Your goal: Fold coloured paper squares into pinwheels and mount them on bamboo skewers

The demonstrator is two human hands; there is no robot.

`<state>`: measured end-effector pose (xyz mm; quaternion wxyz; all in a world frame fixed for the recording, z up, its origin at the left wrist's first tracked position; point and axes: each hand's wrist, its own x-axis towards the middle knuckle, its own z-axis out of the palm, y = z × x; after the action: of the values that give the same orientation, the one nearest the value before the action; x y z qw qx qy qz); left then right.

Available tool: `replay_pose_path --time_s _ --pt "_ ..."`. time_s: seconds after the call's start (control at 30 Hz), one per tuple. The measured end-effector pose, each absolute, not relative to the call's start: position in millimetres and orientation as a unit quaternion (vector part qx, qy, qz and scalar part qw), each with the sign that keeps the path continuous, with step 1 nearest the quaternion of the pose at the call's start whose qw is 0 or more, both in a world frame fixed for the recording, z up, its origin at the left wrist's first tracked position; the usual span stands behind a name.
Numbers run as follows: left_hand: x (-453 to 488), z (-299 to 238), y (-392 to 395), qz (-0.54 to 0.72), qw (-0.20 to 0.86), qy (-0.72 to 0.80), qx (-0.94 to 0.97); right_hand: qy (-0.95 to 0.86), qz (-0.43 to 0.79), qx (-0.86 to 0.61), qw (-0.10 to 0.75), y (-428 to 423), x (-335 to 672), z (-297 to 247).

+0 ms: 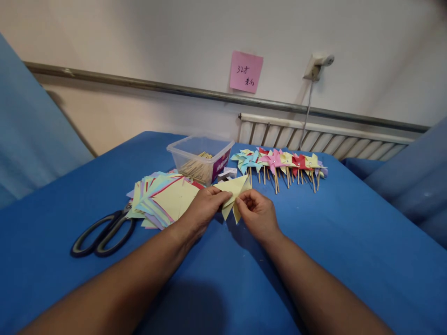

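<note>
Over the middle of the table, both hands hold a pale yellow sheet of paper (234, 187) with cut, pointed flaps. My left hand (208, 204) pinches its left side between thumb and fingers. At the right edge, my right hand (256, 209) has a flap pinched in its closed fingertips. Just left of the hands lies a stack of coloured paper squares (171, 197), a yellow one on top. Dark-handled scissors (104, 232) rest beside the stack, their blades hidden under the paper. A small white box (227, 173) stands behind the held paper, partly covered.
A clear plastic bin (195, 148) of thin wooden sticks (197, 167) stands behind the stack. Finished paper pinwheels (275, 160) on sticks lie in a row at the back right. The blue-covered table (331, 246) meets a wall with a radiator (286, 135) and a rail.
</note>
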<state>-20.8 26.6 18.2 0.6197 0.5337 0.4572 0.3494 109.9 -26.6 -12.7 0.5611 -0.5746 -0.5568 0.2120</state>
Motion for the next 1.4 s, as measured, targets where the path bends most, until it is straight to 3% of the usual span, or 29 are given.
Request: replay_pose_path --time_s 0.53,0.73,0.87,1.0,1.4 --pt "-23.0 17.0 30.3 0.319 0.548 0.491 0.597 -0.555 0.209 -0.593 0.545 -24.8 111.2 -13.6" --pt "-21.9 19.0 29.0 0.321 0.563 0.492 0.582 -0.505 0.127 -0.599 0.609 -21.5 117.0 -16.3" --pt "-21.3 21.6 25.8 0.319 0.575 0.490 0.573 -0.430 0.268 -0.541 0.671 -17.4 117.9 -17.6" --pt "-22.4 19.5 27.9 0.315 0.573 0.483 0.582 -0.396 0.402 -0.470 0.679 -16.7 115.4 -15.9" --pt "-19.8 24.5 22.7 0.308 0.554 0.493 0.596 -0.365 0.471 -0.458 0.660 -22.5 115.9 -10.6"
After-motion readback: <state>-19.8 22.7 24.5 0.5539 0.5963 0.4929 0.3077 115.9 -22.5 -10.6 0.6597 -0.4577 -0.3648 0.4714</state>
